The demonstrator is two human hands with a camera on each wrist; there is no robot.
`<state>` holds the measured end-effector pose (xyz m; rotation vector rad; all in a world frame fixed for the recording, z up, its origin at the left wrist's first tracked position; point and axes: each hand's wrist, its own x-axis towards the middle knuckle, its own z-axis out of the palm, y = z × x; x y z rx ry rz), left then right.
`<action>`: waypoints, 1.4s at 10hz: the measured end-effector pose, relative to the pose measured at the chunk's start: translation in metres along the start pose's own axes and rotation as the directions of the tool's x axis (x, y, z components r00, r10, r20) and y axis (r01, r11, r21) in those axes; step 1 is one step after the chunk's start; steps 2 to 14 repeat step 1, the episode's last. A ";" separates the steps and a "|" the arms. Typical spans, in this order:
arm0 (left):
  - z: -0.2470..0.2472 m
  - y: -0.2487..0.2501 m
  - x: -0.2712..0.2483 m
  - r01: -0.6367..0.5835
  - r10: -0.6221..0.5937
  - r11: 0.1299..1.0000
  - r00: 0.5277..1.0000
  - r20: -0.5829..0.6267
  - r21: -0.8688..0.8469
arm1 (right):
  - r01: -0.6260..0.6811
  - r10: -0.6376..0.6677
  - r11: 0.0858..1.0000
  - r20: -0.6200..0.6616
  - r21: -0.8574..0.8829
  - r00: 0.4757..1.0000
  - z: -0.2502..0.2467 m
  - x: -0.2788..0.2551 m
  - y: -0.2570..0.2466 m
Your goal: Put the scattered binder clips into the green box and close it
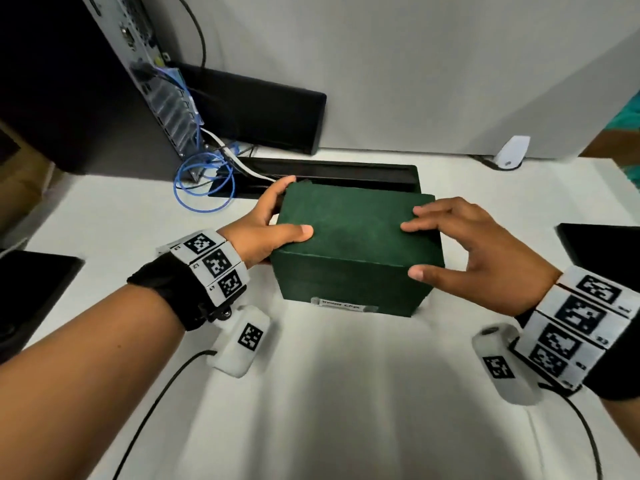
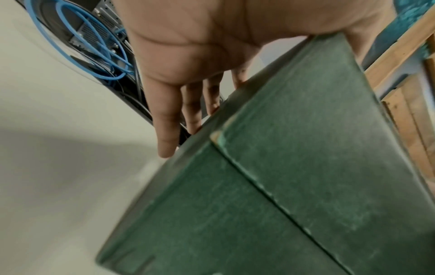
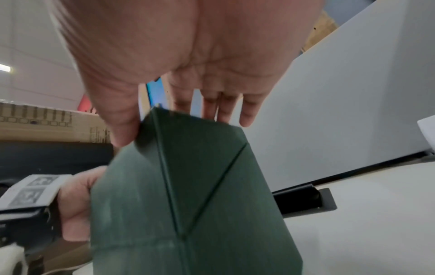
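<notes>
The green box (image 1: pixel 353 237) stands on the white table (image 1: pixel 329 393) with its lid down and a small label (image 1: pixel 343 304) on the front. My left hand (image 1: pixel 294 209) grips its left side, thumb on the lid and fingers round the back left corner. My right hand (image 1: pixel 414 249) rests on the lid's right end, fingertips on top and thumb at the front right edge. The left wrist view has the left hand (image 2: pixel 176 111) lying along the box (image 2: pixel 306 167). In the right wrist view the right hand (image 3: pixel 188 111) reaches over the box (image 3: pixel 188 186). No binder clips show.
A computer tower (image 1: pixel 104 81) with looped blue cable (image 1: pixel 204 181) stands at the back left. A black cable slot (image 1: pixel 346 171) runs just behind the box. Dark flat objects lie at the left edge (image 1: pixel 31 289) and right edge (image 1: pixel 606 251). A white device (image 1: pixel 512 152) sits by the wall.
</notes>
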<state>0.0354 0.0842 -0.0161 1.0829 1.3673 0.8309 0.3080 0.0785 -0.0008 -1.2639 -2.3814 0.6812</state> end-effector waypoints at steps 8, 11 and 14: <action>-0.004 0.003 -0.009 0.069 -0.064 0.997 0.992 -0.107 0.040 | 0.017 -0.005 0.994 -0.119 0.105 0.993 -0.033 -0.003 -0.024; -0.004 0.003 -0.009 0.069 -0.064 0.997 0.992 -0.107 0.040 | 0.017 -0.005 0.994 -0.119 0.105 0.993 -0.033 -0.003 -0.024; -0.004 0.003 -0.009 0.069 -0.064 0.997 0.992 -0.107 0.040 | 0.017 -0.005 0.994 -0.119 0.105 0.993 -0.033 -0.003 -0.024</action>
